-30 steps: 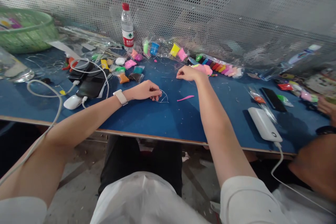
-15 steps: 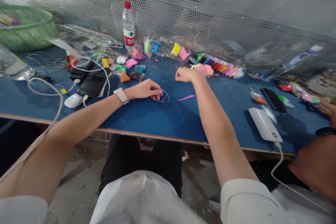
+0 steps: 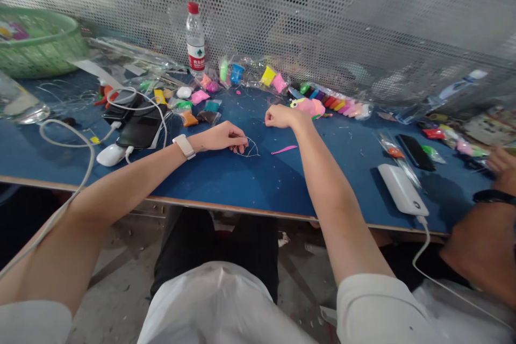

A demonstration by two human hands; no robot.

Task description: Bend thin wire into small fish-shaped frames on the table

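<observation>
Low over the blue table (image 3: 226, 183), my left hand (image 3: 229, 137) pinches a thin wire frame (image 3: 253, 146), whose curved, leaf-like outline sticks out to the right of the fingers. Further right and a little farther back, my right hand (image 3: 278, 116) is closed in a pinch; anything between its fingertips is too fine to make out. A pink plastic modelling tool (image 3: 284, 149) lies flat between and in front of the hands. Just behind my right wrist sits a pink and yellow clay figure (image 3: 308, 106), partly hidden by the arm.
Clay packets (image 3: 188, 116) and a water bottle (image 3: 195, 40) line the back by a perforated metal panel (image 3: 250, 11). Cabled phones (image 3: 141, 126) lie left, below a green basket (image 3: 44, 48). At right are a white power bank (image 3: 403, 189) and another person's hand (image 3: 502, 164).
Both hands keep nearly the same pose, the left one still on the wire frame. The whole view has shifted slightly, so things appear a little further left.
</observation>
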